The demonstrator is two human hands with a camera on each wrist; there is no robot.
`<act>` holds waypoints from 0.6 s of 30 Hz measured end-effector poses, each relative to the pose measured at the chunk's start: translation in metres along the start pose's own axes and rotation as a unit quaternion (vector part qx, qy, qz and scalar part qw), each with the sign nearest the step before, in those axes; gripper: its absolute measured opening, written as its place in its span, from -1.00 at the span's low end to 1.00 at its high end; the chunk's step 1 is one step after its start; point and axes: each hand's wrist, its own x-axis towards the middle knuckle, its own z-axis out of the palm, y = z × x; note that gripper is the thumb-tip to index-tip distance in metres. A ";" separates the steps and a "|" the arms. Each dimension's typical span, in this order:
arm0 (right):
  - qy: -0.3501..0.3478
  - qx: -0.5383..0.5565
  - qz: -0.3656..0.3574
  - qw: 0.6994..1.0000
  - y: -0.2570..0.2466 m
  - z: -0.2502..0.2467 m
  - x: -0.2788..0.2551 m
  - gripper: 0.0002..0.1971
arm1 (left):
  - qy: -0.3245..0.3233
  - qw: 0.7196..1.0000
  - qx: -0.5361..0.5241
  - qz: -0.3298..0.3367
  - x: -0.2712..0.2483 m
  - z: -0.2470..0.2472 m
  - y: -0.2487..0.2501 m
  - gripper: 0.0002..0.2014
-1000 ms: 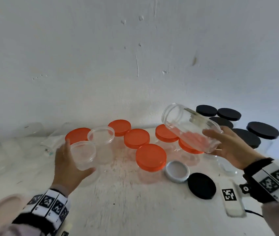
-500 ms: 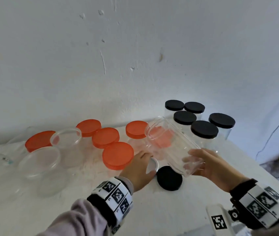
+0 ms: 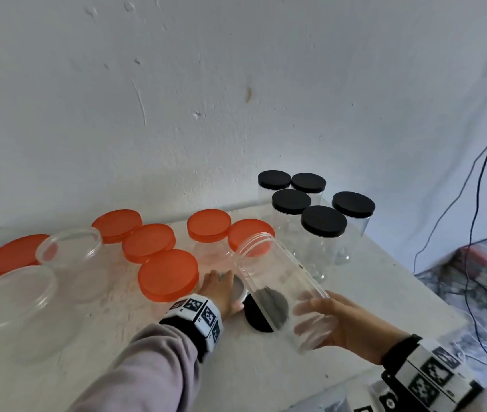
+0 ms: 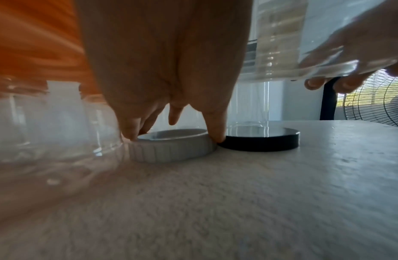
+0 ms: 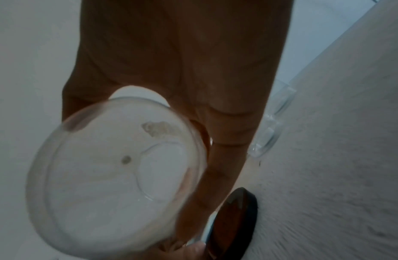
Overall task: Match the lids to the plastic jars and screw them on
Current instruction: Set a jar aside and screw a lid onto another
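A white ribbed lid (image 4: 173, 147) lies rim up on the white table (image 3: 266, 367), touching a black lid (image 4: 260, 142) to its right. My left hand (image 3: 221, 288) reaches down onto the white lid (image 3: 239, 289), and thumb and fingers pinch its rim from both sides. My right hand (image 3: 346, 325) grips the base of a tall, clear, lidless jar (image 3: 280, 289). The jar is tilted with its mouth up and away, hanging over the black lid (image 3: 254, 319). In the right wrist view the jar's base (image 5: 113, 176) fills the picture.
Several orange-lidded jars (image 3: 168, 275) stand left and behind. Several black-lidded jars (image 3: 324, 221) stand at the back right. Two open clear jars (image 3: 68, 248) stand at the far left. The table edge (image 3: 432, 295) drops off at the right, with cables (image 3: 474, 203) and a fan (image 4: 376, 105) beyond.
My left hand left the open jar at the far left and crossed right to the white lid, which it now pinches. My right hand lowered the clear jar toward me, over the black lid.
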 end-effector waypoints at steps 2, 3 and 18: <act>0.021 0.006 0.006 1.000 0.002 0.002 0.001 -0.10 | -0.003 1.000 0.002 -0.002 -0.004 -0.002 0.002 -0.28; 0.027 0.010 0.004 1.000 0.003 0.003 0.001 -0.05 | -0.007 1.000 0.000 -0.003 -0.006 -0.002 0.002 -0.26; -0.062 -0.035 -0.001 0.997 -0.014 0.038 0.008 -0.22 | 0.004 0.975 -0.214 0.055 -0.079 -0.041 -0.052 0.07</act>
